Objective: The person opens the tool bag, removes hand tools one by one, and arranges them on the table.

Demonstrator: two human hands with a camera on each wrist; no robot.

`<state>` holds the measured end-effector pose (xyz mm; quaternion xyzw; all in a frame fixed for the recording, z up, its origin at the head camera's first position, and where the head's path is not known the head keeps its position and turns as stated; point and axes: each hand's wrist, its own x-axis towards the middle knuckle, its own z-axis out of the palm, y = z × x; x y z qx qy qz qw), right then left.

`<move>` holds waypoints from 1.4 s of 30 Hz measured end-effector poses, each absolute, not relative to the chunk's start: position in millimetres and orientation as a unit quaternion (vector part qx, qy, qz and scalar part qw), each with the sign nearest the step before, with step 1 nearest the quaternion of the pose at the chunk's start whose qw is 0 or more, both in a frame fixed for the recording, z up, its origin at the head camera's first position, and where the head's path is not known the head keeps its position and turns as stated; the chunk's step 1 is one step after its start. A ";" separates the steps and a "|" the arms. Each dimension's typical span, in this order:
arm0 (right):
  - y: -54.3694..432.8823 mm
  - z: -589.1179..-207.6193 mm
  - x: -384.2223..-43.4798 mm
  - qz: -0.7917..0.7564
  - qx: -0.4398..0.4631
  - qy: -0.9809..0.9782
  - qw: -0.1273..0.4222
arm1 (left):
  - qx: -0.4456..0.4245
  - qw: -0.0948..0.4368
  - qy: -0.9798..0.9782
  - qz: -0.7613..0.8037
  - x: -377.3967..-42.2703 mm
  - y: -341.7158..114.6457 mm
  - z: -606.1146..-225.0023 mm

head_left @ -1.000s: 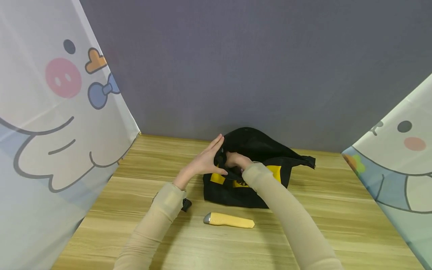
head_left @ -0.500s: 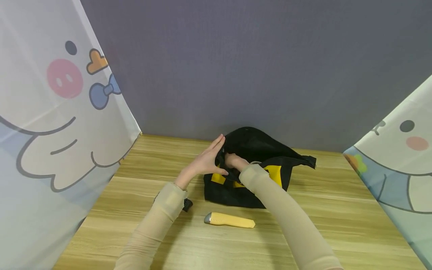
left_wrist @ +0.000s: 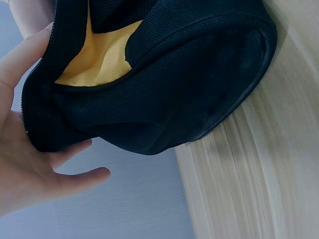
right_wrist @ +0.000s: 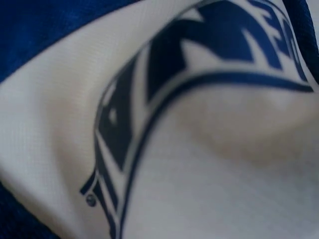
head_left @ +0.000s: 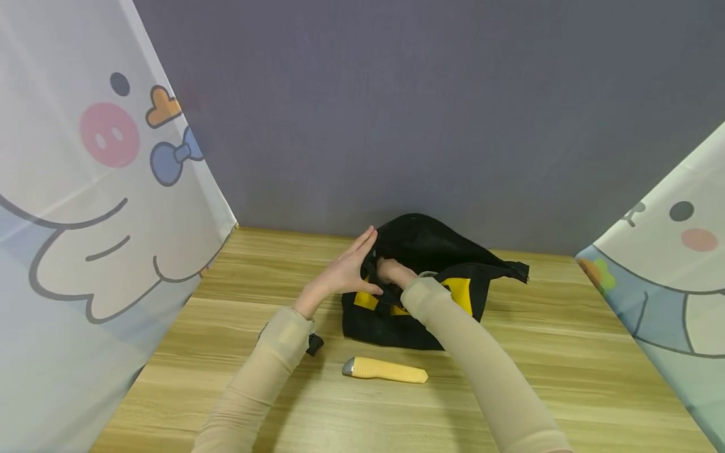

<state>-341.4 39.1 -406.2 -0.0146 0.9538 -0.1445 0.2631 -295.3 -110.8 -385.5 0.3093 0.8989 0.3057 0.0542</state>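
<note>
A black tool bag (head_left: pixel 391 330) with yellow panels lies on the table, its zippered mouth wide at the top. My left hand (head_left: pixel 342 272) is spread across the left end of that mouth, thumb and fingers apart. In the left wrist view, the zippered edge (left_wrist: pixel 37 109) crosses the palm of this left hand (left_wrist: pixel 25 159), and the fingers look straight. My right hand (head_left: pixel 394 272) reaches down into the bag, its fingers hidden inside. A pale panel with dark printing (right_wrist: pixel 209 45) fills the right wrist view, where no hand shows.
A yellow utility knife (head_left: pixel 385 370) lies on the wooden table (head_left: pixel 566 352) in front of the bag. A black object (head_left: pixel 314 344) is partly hidden by the left forearm. A grey wall (head_left: pixel 362 113) stands behind, and printed cartoon curtains (head_left: pixel 102 207) hang at both sides.
My right hand and forearm have shifted slightly left over the bag since one second ago. The left hand, the bag and the utility knife stay about where they were.
</note>
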 end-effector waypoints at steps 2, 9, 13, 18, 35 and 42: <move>39.5 -407.5 -340.8 -0.134 -0.017 0.958 0.253 | 0.309 0.054 0.899 0.305 -295.0 -110.5 -385.8; 39.3 -404.2 -337.7 -0.106 -0.018 0.970 0.219 | 0.310 0.055 0.897 0.311 -294.4 -111.5 -385.1; 40.7 -397.6 -334.5 -0.147 -0.013 0.966 0.211 | 0.310 0.058 0.895 0.315 -294.9 -114.0 -383.7; 43.1 -389.0 -331.8 -0.162 -0.025 0.966 0.203 | 0.313 0.060 0.897 0.308 -297.3 -115.2 -382.5; 61.3 -376.9 -317.8 -0.203 -0.052 0.967 0.142 | 0.307 0.070 0.896 0.314 -297.9 -114.0 -383.2; 68.0 -375.4 -311.8 -0.225 -0.064 0.967 0.102 | 0.309 0.069 0.895 0.316 -297.9 -112.7 -387.1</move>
